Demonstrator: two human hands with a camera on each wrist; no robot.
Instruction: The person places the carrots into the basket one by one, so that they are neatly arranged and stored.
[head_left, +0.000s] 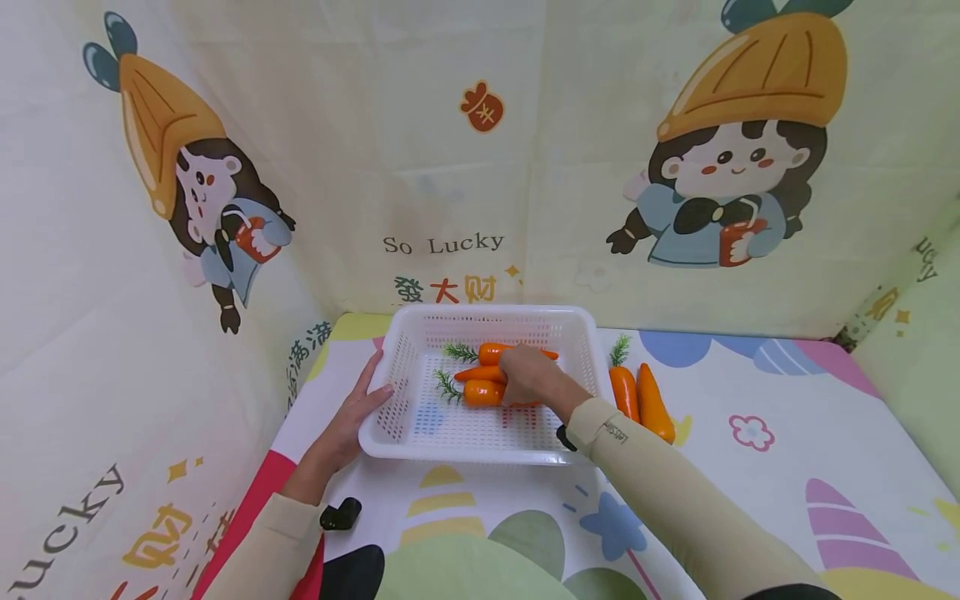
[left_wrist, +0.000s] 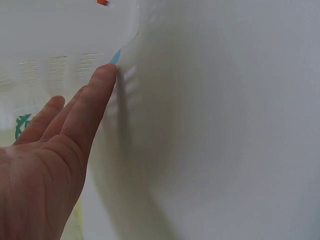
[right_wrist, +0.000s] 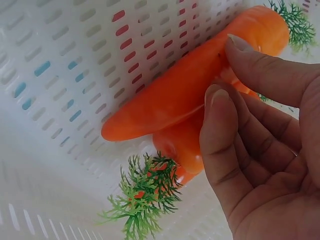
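Note:
A white perforated plastic basket (head_left: pixel 480 454) holds several orange carrots with smooth, shiny skins, some with frilly green tops. My right hand (head_left: pixel 528 375) is down inside it, over the carrots. In the right wrist view, its thumb lies on the nearest carrot (right_wrist: pixel 170 92), with the curled index finger at that carrot's lower edge. Beside it, another carrot (right_wrist: pixel 180 145) with a green top (right_wrist: pixel 142 195) points the opposite way, partly behind the fingers. At the basket's left side, my left hand (head_left: pixel 348 421) touches the rim, its straight fingers along the outer wall (left_wrist: pixel 65 65).
Two more carrots lie on the table to the right of the basket, one carrot (head_left: pixel 624 390) with a green top and another carrot (head_left: pixel 654 404) next to it. A patterned cloth (head_left: pixel 750 492) covers the table. Printed fabric walls (head_left: pixel 555 192) rise behind and at both sides.

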